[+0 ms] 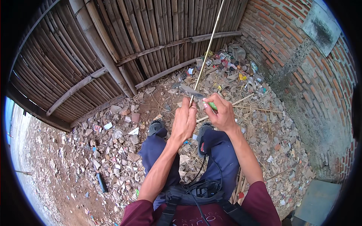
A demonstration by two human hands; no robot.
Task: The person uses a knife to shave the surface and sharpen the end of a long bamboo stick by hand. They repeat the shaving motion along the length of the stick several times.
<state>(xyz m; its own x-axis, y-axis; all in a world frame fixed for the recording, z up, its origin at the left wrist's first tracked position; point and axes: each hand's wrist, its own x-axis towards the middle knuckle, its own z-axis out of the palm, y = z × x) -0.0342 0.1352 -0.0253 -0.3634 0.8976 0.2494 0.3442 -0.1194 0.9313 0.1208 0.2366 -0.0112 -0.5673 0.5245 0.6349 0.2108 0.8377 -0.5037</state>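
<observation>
My left hand point(184, 119) is closed around the near end of a long, thin pale stick point(206, 56), which looks like a bamboo strip. The stick slants up and away toward the fence, beyond the top of the picture. In my right hand point(223, 113) is a knife with a green handle point(212, 106), its fingers wrapped around it. The grey knife blade point(190, 90) points left and lies across the stick, just beyond my left fingers. Whether the edge has cut into the stick cannot be made out.
A bamboo fence point(151, 28) stands ahead and to the left, a brick wall point(301, 86) to the right. Stones and scattered litter point(226, 62) cover the ground. A dark oblong object point(101, 182) lies at lower left; a flat grey sheet point(317, 201) is at lower right.
</observation>
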